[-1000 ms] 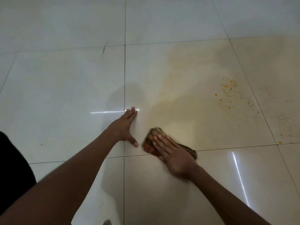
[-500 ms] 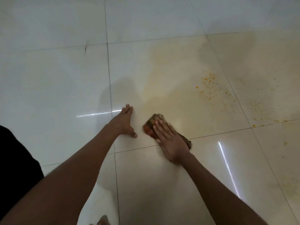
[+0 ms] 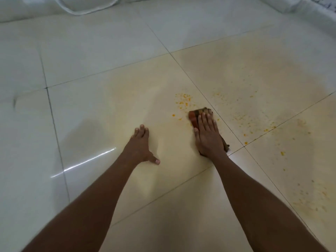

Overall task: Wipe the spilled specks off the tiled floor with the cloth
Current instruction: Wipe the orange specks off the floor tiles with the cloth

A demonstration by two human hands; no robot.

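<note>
Under the right hand (image 3: 207,137) lay the cloth (image 3: 200,113), pressed flat to the tiled floor (image 3: 101,57) by an open palm with fingers together and extended; no pinch, just downward pressure. Cloth was folded, dark with a reddish edge, its long axis running from the wrist forward along the line of the fingers. Front end stuck out past the fingertips; a rear corner showed beside the wrist.

Left hand (image 3: 140,148) was flat on the floor, fingers close, thumb splayed toward the right hand; holding nothing, apparently a brace. Well apart from the cloth.

Orange specks (image 3: 183,100) sat just ahead of the cloth's front edge and slightly toward the left-hand side, a few touching or nearly touching that edge. A wider, finer scatter (image 3: 241,115) spread to the outer side of the right hand and forward, continuing across the grout line (image 3: 283,121) onto the tiles beyond.

Judgement: wipe under way, most of the spill not yet cleared. Right hand is the nearer one to all specks. Next stroke likely forward along the cloth's long axis, then outward; smearing is the risk.
</note>
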